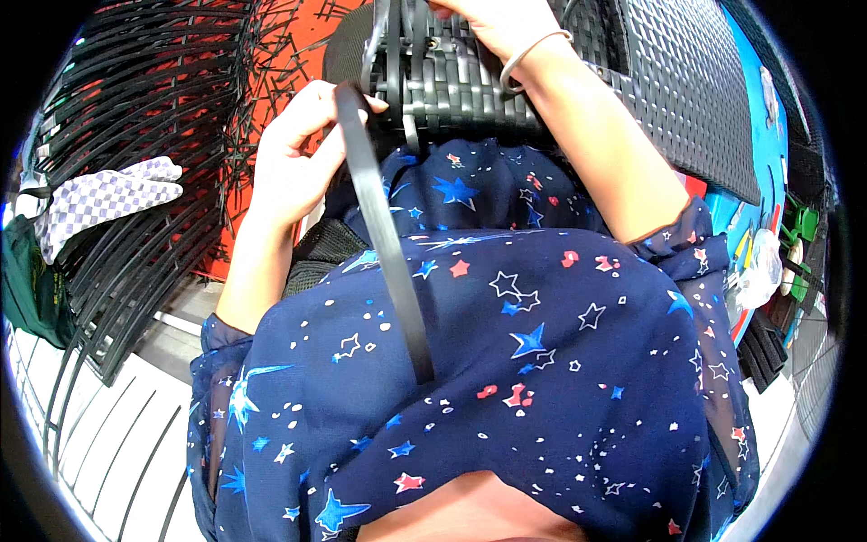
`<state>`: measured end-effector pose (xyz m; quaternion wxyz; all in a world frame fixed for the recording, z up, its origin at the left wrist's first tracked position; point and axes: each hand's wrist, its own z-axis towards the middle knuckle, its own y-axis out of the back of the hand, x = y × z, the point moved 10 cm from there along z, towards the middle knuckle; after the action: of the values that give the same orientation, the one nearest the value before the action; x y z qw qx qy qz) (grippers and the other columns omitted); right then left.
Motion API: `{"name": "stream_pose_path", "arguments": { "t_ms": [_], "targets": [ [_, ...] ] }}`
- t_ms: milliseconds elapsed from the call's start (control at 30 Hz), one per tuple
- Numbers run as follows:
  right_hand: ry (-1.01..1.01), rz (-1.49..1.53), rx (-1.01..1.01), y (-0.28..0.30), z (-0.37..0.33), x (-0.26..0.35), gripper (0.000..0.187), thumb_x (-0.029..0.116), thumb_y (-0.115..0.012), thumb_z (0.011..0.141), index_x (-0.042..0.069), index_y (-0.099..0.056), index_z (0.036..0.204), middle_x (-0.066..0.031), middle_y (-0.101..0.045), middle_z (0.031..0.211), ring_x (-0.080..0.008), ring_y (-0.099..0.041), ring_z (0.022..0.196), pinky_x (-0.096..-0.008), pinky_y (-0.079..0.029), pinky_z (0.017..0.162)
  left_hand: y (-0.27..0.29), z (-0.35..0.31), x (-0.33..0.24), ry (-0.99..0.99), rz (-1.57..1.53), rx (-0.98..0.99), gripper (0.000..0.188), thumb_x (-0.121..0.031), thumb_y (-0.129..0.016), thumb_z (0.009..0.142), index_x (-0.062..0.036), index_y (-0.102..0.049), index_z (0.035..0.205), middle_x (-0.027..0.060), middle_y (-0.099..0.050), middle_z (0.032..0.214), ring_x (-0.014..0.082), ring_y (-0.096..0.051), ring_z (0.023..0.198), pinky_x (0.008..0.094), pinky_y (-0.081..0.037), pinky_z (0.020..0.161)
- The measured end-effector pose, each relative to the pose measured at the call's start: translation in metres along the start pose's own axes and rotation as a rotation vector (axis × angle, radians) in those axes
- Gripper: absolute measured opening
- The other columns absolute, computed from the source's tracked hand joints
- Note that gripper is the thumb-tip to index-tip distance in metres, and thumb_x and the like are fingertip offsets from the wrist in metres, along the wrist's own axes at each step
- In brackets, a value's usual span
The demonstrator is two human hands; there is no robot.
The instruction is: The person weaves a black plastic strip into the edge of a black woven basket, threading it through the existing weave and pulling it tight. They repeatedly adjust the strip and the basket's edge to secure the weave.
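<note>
A black woven piece (470, 95) of flat plastic strips rests at the top middle, against my lap. My left hand (302, 144) is closed at its left side, fingers bent round a loose flat black strip (384, 230). That strip's free end hangs toward me over my star-patterned top. My right hand (506, 25) is over the upper part of the woven piece, fingers bent and partly cut off by the top edge. What its fingertips pinch, if anything, is hidden. Narrow upright strips (395, 54) stand between the two hands.
Many long black strips (117, 271) hang in a bundle at the left, with a checked glove (108, 203) on them. Short black offcuts lie on a red surface (298, 41). At the right, a large woven panel (695, 99) lies on a blue surface (768, 117) beside crumpled clear plastic (760, 271).
</note>
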<state>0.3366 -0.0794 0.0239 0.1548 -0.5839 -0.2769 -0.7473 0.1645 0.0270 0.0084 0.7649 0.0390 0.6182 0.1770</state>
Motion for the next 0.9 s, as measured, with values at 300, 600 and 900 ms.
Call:
{"name": "stream_pose_path", "arguments": {
  "t_ms": [300,600,900],
  "targets": [
    [-0.087,0.057,-0.042,0.005,0.009,-0.035,0.018,0.017,-0.072,0.087,-0.001,-0.068,0.087,-0.0018,-0.065,0.073,-0.0088,-0.057,0.065,-0.0247,-0.047,0.062,-0.001,0.019,0.006,0.295,0.230,0.032,0.024,-0.022,-0.066,0.093,0.0003,-0.072,0.100,-0.0040,-0.053,0.071,0.0038,-0.047,0.065,0.0199,-0.038,0.059],
    [-0.139,0.186,-0.013,-0.007,0.007,-0.054,0.016,0.016,-0.068,0.090,0.000,-0.067,0.090,-0.0026,-0.065,0.073,-0.0089,-0.058,0.063,-0.0241,-0.047,0.060,-0.010,0.050,0.020,0.421,0.400,0.187,0.028,-0.031,-0.078,0.081,-0.0035,-0.072,0.079,-0.0110,-0.042,0.057,0.0007,-0.033,0.053,0.0213,-0.026,0.049],
    [-0.168,0.221,-0.038,-0.011,0.009,-0.060,0.015,0.016,-0.068,0.090,0.001,-0.067,0.088,-0.0020,-0.064,0.071,-0.0084,-0.057,0.061,-0.0242,-0.047,0.058,0.014,0.060,0.040,0.371,0.292,0.062,0.025,-0.029,-0.074,0.080,-0.0049,-0.067,0.078,-0.0056,-0.052,0.059,0.0024,-0.045,0.056,0.0219,-0.037,0.054]
  ]
}}
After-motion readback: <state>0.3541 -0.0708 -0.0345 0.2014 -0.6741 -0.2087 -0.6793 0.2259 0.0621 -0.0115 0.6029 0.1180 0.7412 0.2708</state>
